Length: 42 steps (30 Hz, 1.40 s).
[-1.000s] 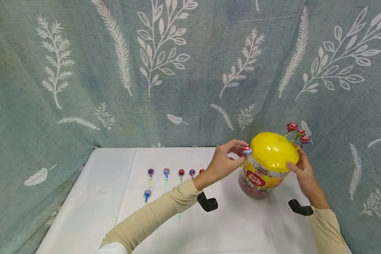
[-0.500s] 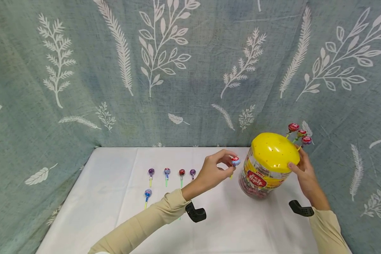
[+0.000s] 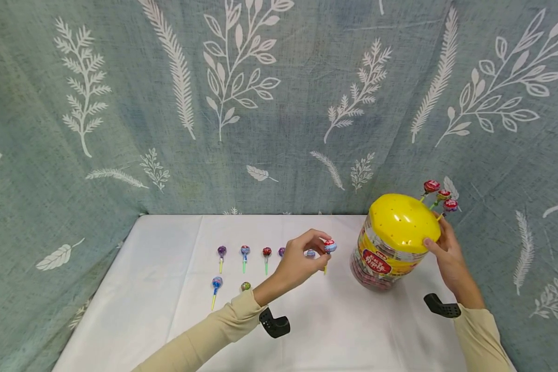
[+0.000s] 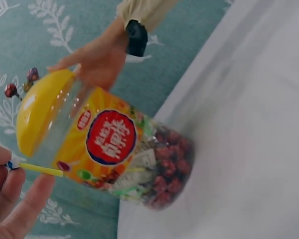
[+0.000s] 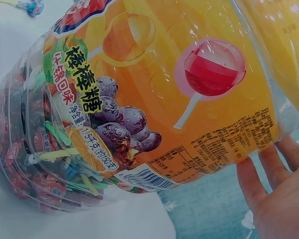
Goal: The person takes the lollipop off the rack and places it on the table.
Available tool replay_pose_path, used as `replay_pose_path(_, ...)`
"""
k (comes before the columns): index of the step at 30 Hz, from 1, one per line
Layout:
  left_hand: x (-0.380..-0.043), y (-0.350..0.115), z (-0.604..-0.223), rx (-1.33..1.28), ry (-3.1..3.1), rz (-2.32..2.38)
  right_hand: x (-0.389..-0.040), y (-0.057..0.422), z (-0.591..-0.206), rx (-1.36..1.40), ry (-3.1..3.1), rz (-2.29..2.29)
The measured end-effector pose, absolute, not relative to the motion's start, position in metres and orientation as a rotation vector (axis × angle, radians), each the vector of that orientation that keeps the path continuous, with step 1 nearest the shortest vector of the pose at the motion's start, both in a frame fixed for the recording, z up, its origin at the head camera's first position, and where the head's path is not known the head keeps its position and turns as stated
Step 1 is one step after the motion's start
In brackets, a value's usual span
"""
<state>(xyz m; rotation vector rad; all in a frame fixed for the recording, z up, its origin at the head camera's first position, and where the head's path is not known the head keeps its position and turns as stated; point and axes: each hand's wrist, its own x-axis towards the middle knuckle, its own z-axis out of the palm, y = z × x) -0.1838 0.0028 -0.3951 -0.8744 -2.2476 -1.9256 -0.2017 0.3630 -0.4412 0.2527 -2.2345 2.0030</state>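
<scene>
My left hand (image 3: 299,261) pinches a lollipop (image 3: 330,246) with a red and light-blue wrapper, held over the table left of the jar. Its yellow stick (image 4: 42,170) points toward the jar label in the left wrist view. A clear plastic candy jar (image 3: 376,261) with a yellow printed label stands at the right. Small red-wrapped candies fill its lower part. Its yellow lid (image 3: 402,219) is dotted with small holes, and three lollipops (image 3: 431,186) stick out of its far right side. My right hand (image 3: 448,258) grips the jar's upper right side, thumb at the lid's edge.
Several lollipops lie in rows on the white table (image 3: 167,258), among them a purple one (image 3: 221,251), a red one (image 3: 266,252) and a blue one (image 3: 217,283). My left arm covers part of them. A leaf-patterned grey-green curtain (image 3: 279,191) hangs behind.
My left hand has moved left and down, away from the lid, with the lollipop still between its fingers. My right hand and the jar have stayed in place.
</scene>
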Motion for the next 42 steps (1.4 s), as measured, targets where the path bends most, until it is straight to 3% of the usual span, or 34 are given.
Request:
replay_pose_path(23,-0.172,-0.04,-0.452,-0.388,-2.339,-2.169,-0.201,0.359,-0.441,0.247,-2.209,2.019)
replay_pose_path(37,-0.164,-0.054,-0.478,-0.256,-2.389,-2.151,-0.201,0.36,-0.444,0.261,-2.187,2.027)
replay_pose_path(42,-0.17,-0.056,-0.509,-0.182,-2.395,-2.121,-0.201,0.36,-0.443,0.272,-2.182,2.021)
